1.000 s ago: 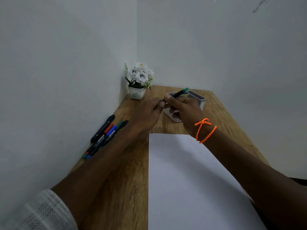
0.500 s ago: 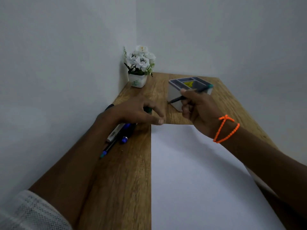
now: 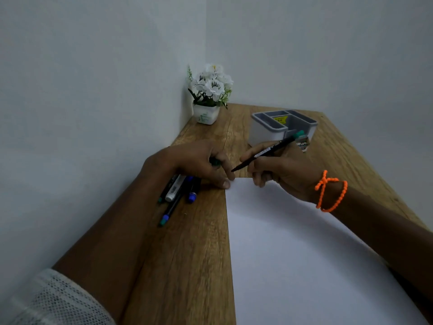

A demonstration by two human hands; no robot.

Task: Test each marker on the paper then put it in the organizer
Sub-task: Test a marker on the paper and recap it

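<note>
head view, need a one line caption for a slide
Right hand holds an uncapped green marker above the blank paper; left hand holds its cap.

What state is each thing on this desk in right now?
Green marker: uncapped, held in right hand, tip above the paper's corner.
Cap: in left hand.
Paper: blank.
Organizer: upright; no markers seen inside.
Spare markers: capped, lying on the desk.

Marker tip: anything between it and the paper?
Nothing visible. The right hand holds the uncapped marker with its tip just above the paper at its far left corner. The left hand rests beside that corner, holding the green cap.
</note>
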